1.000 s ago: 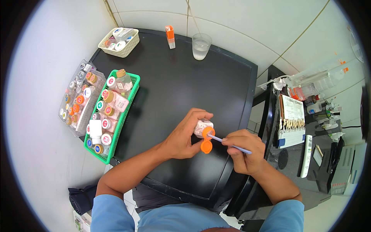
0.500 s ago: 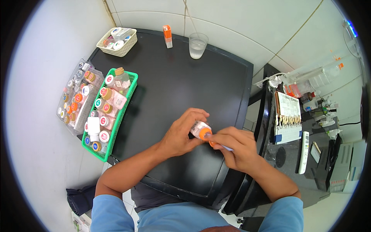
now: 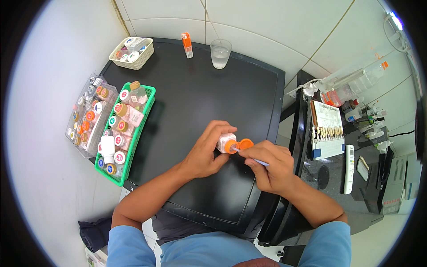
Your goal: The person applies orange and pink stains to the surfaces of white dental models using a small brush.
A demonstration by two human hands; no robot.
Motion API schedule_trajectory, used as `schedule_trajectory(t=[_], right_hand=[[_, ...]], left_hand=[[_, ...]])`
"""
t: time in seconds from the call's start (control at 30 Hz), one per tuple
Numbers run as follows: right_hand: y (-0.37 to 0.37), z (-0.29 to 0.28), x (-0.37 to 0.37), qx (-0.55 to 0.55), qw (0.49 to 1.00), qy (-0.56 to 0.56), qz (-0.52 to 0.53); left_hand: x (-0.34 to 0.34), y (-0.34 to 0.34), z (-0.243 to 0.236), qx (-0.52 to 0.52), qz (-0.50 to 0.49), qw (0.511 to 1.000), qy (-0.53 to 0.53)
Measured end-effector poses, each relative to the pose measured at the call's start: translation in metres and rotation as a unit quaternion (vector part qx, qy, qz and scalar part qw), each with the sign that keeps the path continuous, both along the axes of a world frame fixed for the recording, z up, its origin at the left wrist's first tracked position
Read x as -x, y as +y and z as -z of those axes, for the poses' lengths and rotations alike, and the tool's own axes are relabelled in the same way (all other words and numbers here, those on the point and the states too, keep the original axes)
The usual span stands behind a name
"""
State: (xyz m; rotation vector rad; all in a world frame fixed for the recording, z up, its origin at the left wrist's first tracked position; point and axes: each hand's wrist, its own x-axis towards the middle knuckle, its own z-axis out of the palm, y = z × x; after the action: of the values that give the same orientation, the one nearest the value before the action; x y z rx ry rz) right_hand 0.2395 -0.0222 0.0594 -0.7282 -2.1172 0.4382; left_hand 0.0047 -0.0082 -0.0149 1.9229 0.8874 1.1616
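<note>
My left hand is wrapped round a small clear bottle with pale pink contents and an orange top. Its orange flip lid stands open toward the right. My right hand pinches a slim lavender tool, whose near tip meets the orange top. Whether the tip is inside the opening is hard to tell. Both hands are over the black table, close together.
At left are a green basket and a clear case of bottles. Behind stand a cream basket, an orange box and a glass with a thin stick. The right-hand counter holds a shade guide, remote and plastic bottles.
The bottle has turned, so its open lid swung from pointing down toward me to pointing right. Both hands and the tool shifted slightly up and left in the picture.
</note>
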Motion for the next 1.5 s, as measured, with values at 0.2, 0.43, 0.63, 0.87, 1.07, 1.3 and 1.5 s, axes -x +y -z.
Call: schedule_trajectory(t=[0.2, 0.43, 0.63, 0.87, 1.07, 1.3, 1.5], right_hand=[[0.000, -0.003, -0.001, -0.054, 0.998, 0.036, -0.020], [0.001, 0.001, 0.001, 0.001, 0.999, 0.011, -0.036], [0.003, 0.003, -0.002, 0.030, 0.999, 0.003, -0.030], [0.000, 0.007, 0.007, 0.031, 0.999, 0.007, -0.032], [0.000, 0.000, -0.002, 0.060, 0.997, -0.040, -0.030], [0.003, 0.003, 0.002, 0.019, 1.000, 0.010, -0.022], [0.002, 0.002, 0.002, 0.060, 0.998, 0.017, -0.029]], left_hand=[[0.002, -0.002, -0.003, 0.061, 0.012, 0.998, -0.012], [0.002, 0.000, 0.005, -0.009, 0.037, 0.999, 0.007], [-0.003, 0.000, 0.005, 0.001, 0.009, 1.000, -0.007], [-0.002, -0.006, 0.001, 0.121, 0.003, 0.992, 0.018], [0.000, 0.000, 0.005, 0.001, 0.048, 0.999, 0.016], [0.001, 0.000, 0.002, 0.054, 0.011, 0.998, 0.005], [-0.001, -0.001, 0.003, 0.012, 0.017, 1.000, 0.011]])
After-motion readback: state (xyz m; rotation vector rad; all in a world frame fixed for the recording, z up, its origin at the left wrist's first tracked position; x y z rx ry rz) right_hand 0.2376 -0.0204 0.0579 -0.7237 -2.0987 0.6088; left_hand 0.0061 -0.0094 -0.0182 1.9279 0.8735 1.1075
